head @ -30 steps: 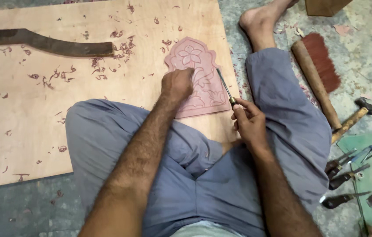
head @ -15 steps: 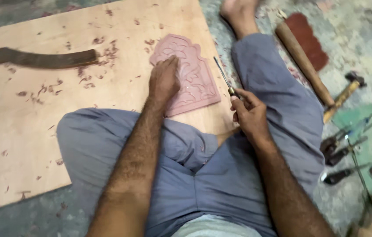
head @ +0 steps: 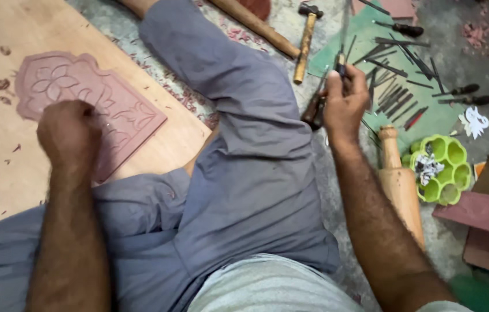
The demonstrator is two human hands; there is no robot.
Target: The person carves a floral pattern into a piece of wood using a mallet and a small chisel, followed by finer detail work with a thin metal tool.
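Note:
My left hand (head: 70,133) is curled into a fist and rests on the near edge of a reddish carved panel (head: 112,98) with a flower relief, which lies on a plywood board (head: 2,173). My right hand (head: 345,101) is out to the right over the floor, gripping a thin metal carving tool (head: 342,34) that points upward. It hovers just above a green mat (head: 429,110) covered with several chisels. My grey-trousered leg (head: 239,115) lies between both hands.
A hammer (head: 305,40) and a long wooden handle (head: 250,23) lie at the top. A wooden mallet (head: 399,179) and a green flower-shaped tray (head: 438,167) sit right of my forearm. Reddish slabs (head: 481,214) lie at the right edge.
My right hand has carried the tool from the panel's right edge over to the green mat of chisels. The view has swung right. My left hand stays on the panel.

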